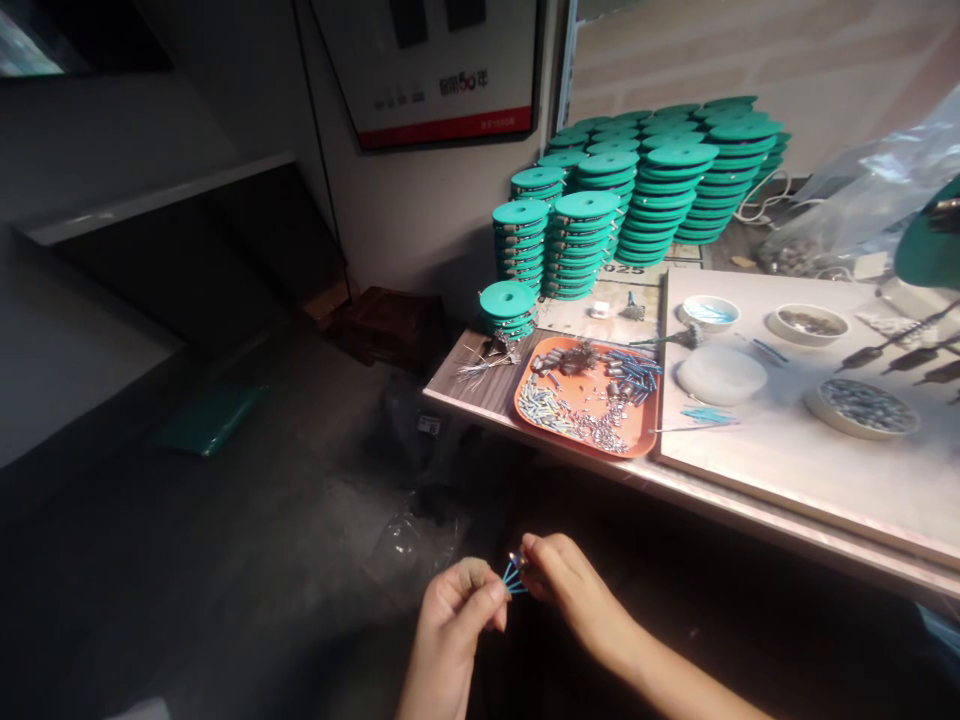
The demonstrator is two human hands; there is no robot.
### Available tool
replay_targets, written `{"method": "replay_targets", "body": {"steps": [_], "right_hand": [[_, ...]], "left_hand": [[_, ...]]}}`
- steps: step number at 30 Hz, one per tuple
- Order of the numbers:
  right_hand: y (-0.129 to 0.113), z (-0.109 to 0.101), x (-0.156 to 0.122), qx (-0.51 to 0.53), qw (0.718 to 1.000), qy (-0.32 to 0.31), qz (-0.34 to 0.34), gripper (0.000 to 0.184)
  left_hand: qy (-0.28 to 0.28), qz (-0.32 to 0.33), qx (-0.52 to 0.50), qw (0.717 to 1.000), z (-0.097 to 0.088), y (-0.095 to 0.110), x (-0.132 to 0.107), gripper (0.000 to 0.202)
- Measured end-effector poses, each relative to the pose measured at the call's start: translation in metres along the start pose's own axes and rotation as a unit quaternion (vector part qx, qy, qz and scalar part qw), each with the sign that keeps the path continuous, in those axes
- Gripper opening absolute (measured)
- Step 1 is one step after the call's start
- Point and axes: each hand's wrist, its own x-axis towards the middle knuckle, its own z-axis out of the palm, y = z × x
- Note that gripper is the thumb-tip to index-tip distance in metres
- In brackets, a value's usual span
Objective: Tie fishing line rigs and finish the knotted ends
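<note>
My left hand (459, 608) pinches several thin blue sticks (514, 579) between thumb and fingers, and they fan out toward the right. Close beside it, my right hand (564, 582) is closed at the other end of the sticks. A small shiny bit (516, 561) shows at its fingertips, too small to name. Both hands are held in front of the table's near edge, below the tabletop in view. Nearest to them on the table is an orange tray (551, 436) with small metal pieces, pale tubes and dark blue parts in separate heaps.
Stacks of green discs (589, 205) stand at the back of the table. On a pale board (750, 462) are a bowl of blue sticks (711, 312), a bowl of grey pieces (862, 408) and a round white lid (721, 375). Plastic bags (862, 190) lie at the back right.
</note>
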Motion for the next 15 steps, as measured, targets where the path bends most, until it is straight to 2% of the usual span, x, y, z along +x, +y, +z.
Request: {"method": "replay_targets", "body": {"steps": [6,10,13,15], "right_hand": [[-0.004,0.002,-0.005,0.017,1.0,0.001,0.005,0.05],[0.003,0.001,0.001,0.065,0.997,0.007,0.029,0.048],[0.011,-0.003,0.012,0.109,0.992,0.015,0.067,0.052],[0.015,-0.006,0.016,0.133,0.987,0.02,0.091,0.056]], "left_hand": [[-0.017,-0.029,-0.029,0.999,0.0,0.001,0.0,0.026],[-0.019,-0.029,-0.03,0.999,-0.002,-0.001,0.0,0.025],[-0.04,-0.012,-0.012,0.999,0.0,0.005,0.002,0.027],[-0.06,0.023,0.035,0.997,0.008,0.018,0.006,0.026]]}}
